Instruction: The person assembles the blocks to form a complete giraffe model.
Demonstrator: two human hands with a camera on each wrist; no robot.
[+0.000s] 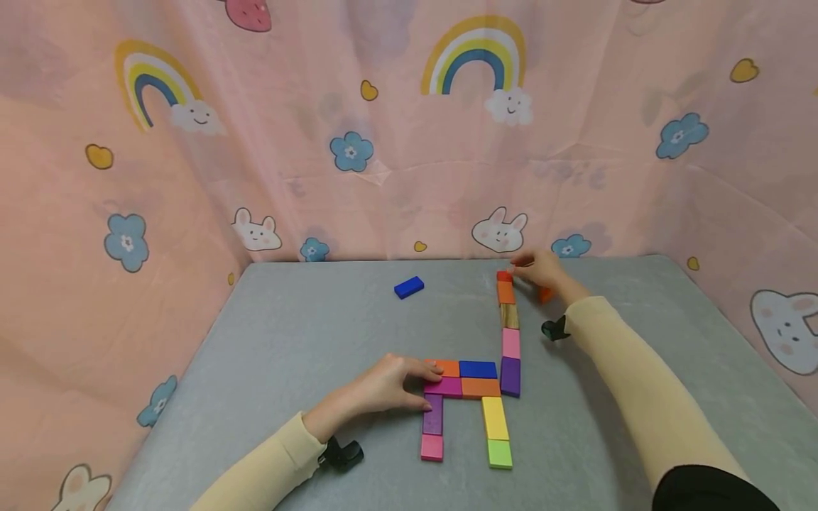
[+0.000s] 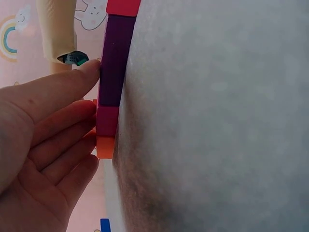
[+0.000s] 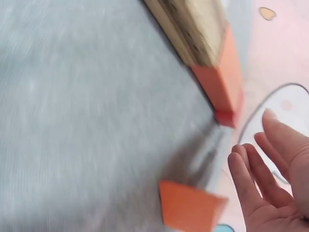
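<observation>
Coloured blocks lie flat on the grey table in a joined figure. My left hand (image 1: 390,383) rests at its left corner. In the left wrist view the thumb touches the purple block (image 2: 116,60), while the other fingers extend by the magenta block (image 2: 107,121) and the orange block (image 2: 105,147). My right hand (image 1: 540,270) hovers beside the red block (image 1: 504,275) at the column's far end. The right wrist view shows its fingers loosely bent, holding nothing, apart from that red block (image 3: 225,118). Below the red one come an orange block (image 1: 505,292) and a wood-patterned block (image 1: 509,316).
A loose blue block (image 1: 409,287) lies toward the back, left of the column. Another loose orange block (image 3: 190,207) is under my right hand. Yellow (image 1: 495,419) and green (image 1: 500,454) blocks form a front leg. A patterned pink curtain (image 1: 409,191) hangs behind the table.
</observation>
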